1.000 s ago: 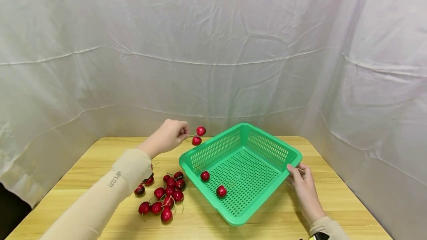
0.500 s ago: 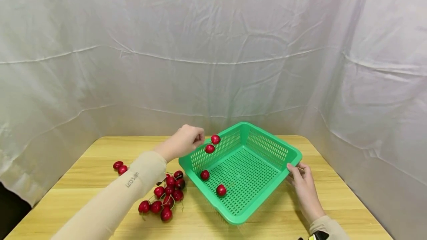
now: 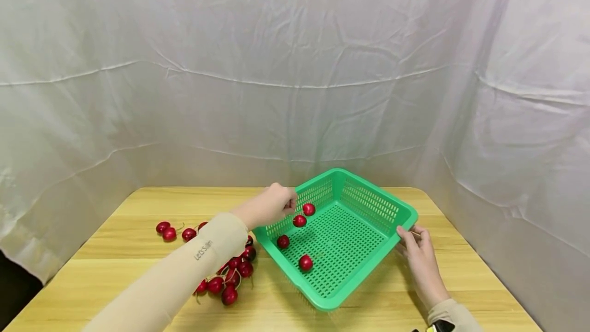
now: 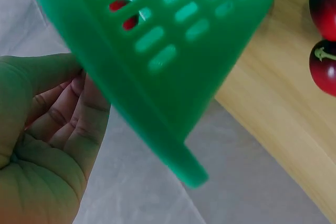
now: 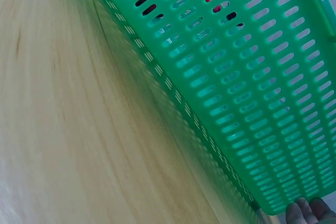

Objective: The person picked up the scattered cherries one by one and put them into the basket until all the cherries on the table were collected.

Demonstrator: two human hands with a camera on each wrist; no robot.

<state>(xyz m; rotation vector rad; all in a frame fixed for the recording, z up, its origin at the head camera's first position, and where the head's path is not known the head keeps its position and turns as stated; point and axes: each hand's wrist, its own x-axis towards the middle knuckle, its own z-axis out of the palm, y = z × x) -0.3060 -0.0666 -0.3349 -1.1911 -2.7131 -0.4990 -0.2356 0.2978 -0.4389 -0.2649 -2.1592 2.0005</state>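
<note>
My left hand [image 3: 272, 206] reaches over the left rim of a green plastic basket [image 3: 322, 302]. Its fingers are curled, and a pair of red cherries [image 3: 309, 209] hangs just beyond them inside the basket, pinched by stems too small to make out. In the left wrist view, the hand [image 4: 47, 135] is close to the basket's rim, its fingertips hidden behind it. Lower in the basket lie two single cherries [image 3: 306, 263]. My right hand [image 3: 421, 265] grips the basket's right rim, thumb on top. The right wrist view shows its fingertips [image 5: 295, 213] against the basket's outer side.
A heap of red cherries [image 3: 229, 295] lies on the wooden table [image 3: 106, 275] left of the basket, partly behind my left sleeve [image 3: 184, 270]. Several more cherries [image 3: 169, 234] lie farther left. White cloth [image 3: 295, 117] hangs behind the table.
My left hand has moved right and slightly down with the pair of cherries, from left of the basket to over its inside. The right hand and basket have stayed almost still.
</note>
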